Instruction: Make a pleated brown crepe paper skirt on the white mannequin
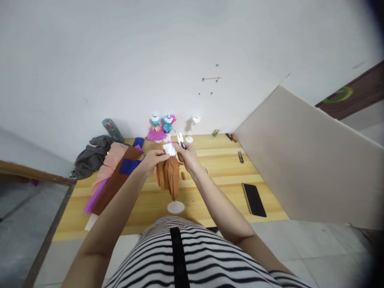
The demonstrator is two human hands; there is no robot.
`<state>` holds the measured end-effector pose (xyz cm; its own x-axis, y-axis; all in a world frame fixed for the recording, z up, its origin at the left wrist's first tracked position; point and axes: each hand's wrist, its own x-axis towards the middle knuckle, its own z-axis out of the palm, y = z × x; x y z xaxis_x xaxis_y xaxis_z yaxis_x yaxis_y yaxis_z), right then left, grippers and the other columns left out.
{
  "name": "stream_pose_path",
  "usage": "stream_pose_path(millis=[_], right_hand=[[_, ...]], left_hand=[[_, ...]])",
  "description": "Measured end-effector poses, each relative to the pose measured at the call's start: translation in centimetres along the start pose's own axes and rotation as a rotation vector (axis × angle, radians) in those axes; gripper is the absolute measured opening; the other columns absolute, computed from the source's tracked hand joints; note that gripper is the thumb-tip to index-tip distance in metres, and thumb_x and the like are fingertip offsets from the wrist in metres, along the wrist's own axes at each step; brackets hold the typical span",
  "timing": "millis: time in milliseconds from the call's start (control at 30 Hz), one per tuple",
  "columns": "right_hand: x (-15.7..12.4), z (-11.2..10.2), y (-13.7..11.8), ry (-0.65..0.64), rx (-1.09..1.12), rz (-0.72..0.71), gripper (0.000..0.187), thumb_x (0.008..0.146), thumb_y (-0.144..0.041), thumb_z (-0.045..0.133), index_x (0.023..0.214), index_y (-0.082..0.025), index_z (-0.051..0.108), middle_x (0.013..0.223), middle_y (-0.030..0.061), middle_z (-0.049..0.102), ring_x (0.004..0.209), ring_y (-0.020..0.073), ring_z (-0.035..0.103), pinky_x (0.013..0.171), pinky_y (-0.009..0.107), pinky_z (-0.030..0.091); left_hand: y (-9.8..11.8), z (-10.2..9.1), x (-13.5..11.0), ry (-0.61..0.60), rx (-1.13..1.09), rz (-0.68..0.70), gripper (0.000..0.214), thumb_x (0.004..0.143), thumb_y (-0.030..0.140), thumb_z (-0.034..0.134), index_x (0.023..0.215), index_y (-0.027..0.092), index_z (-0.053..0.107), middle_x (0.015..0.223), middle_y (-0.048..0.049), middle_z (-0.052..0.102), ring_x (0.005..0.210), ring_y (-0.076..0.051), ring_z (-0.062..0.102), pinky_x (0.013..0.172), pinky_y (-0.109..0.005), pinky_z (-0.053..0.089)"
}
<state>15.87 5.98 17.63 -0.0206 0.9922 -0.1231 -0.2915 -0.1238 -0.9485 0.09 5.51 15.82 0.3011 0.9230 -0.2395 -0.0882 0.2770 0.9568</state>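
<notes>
A miniature dress form (169, 149) with a white bodice stands in front of me on a round white base (176, 207). A gathered brown skirt (168, 176) of paper or cloth hangs from its waist. My left hand (153, 160) is closed, its thumb and fingers pinching the dress form at the left of the waist. Small scissors (181, 141) with a blue handle are gripped in my right hand (189, 157), their blades pointing up and away. The right fingertips also touch the bodice's right side; the exact contact is hidden.
Two dressed miniature forms (156, 130) and a bare one (196, 119) stand by the wall. Coloured sheets (112, 184), striped cloth (93, 156) and a bottle (112, 130) lie left. Thread snips (241, 157), a phone (254, 200) and a white panel (303, 160) are right.
</notes>
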Motion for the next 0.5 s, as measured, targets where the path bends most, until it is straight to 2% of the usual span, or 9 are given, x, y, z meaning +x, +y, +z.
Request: stream_pose_path(millis=[67,233,500], right_hand=[[-0.1,-0.1,0.0,-0.017,-0.053,-0.016,0.037,0.06,-0.047,0.073,0.075,-0.015,0.061,0.04,-0.0116,0.029,0.037,0.0043,0.019,0.039,0.023,0.01],[-0.7,-0.3,0.5,-0.057,-0.197,-0.038,0.039,0.055,-0.043,0.078,0.057,-0.018,0.047,0.047,-0.0092,0.033,0.043,0.0046,0.023,0.042,0.023,0.014],[-1.6,-0.5,-0.4,-0.035,-0.104,-0.017,0.037,0.054,-0.039,0.078,0.06,-0.018,0.048,0.048,-0.0093,0.034,0.043,0.0047,0.023,0.043,0.023,0.015]], left_hand=[[0.2,-0.1,-0.1,0.02,-0.014,-0.002,0.034,0.06,0.036,0.08,0.083,0.012,0.075,0.072,-0.0063,0.073,0.067,-0.019,0.064,0.069,-0.03,0.046],[0.4,-0.2,-0.3,0.04,-0.042,-0.006,0.031,0.058,0.034,0.081,0.079,0.012,0.074,0.069,-0.0053,0.072,0.066,-0.019,0.064,0.07,-0.031,0.047],[0.9,0.7,-1.6,0.034,-0.152,0.033,0.033,0.055,0.031,0.083,0.079,0.012,0.073,0.072,-0.0046,0.071,0.07,-0.016,0.063,0.072,-0.028,0.046]])
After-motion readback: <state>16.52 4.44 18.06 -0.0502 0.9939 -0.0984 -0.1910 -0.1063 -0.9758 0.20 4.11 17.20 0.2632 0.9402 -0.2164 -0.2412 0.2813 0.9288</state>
